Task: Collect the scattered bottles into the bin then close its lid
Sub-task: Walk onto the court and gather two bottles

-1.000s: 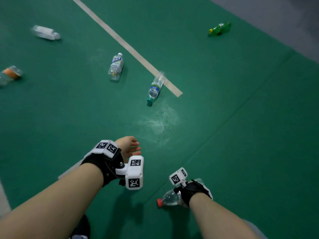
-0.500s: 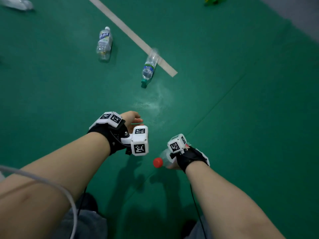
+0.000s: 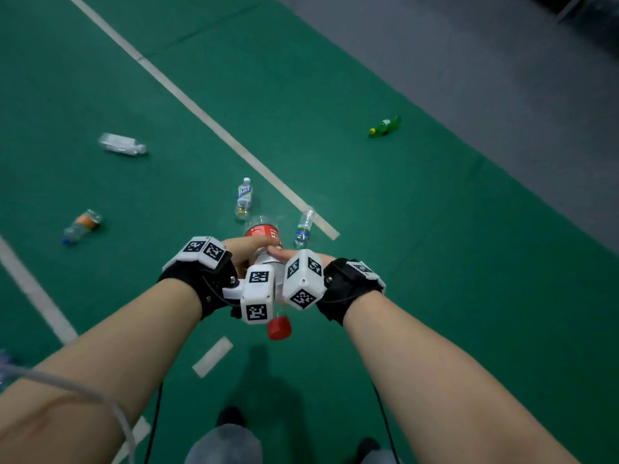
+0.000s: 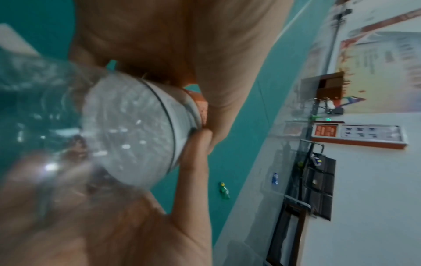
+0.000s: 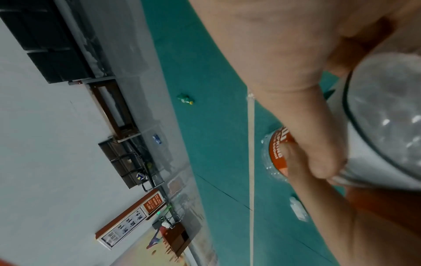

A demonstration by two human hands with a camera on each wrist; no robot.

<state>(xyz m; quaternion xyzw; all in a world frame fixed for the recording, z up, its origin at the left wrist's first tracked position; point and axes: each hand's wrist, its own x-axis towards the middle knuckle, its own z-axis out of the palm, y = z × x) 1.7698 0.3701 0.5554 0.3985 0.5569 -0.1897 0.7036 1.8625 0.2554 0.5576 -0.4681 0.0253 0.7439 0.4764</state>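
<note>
Nearest me, my left hand (image 3: 246,251) and right hand (image 3: 288,255) both wrap the clear red-capped bottle (image 3: 264,241), held above the green floor (image 3: 402,262), cap toward me. It looks empty, so I judge it light, thin-walled and easily crushed; the labelled middle is the firmest hold. Beyond lie a blue-labelled bottle (image 3: 303,229), a white-capped bottle (image 3: 244,199) and, farthest, a green bottle (image 3: 385,126). No bin shows.
</note>
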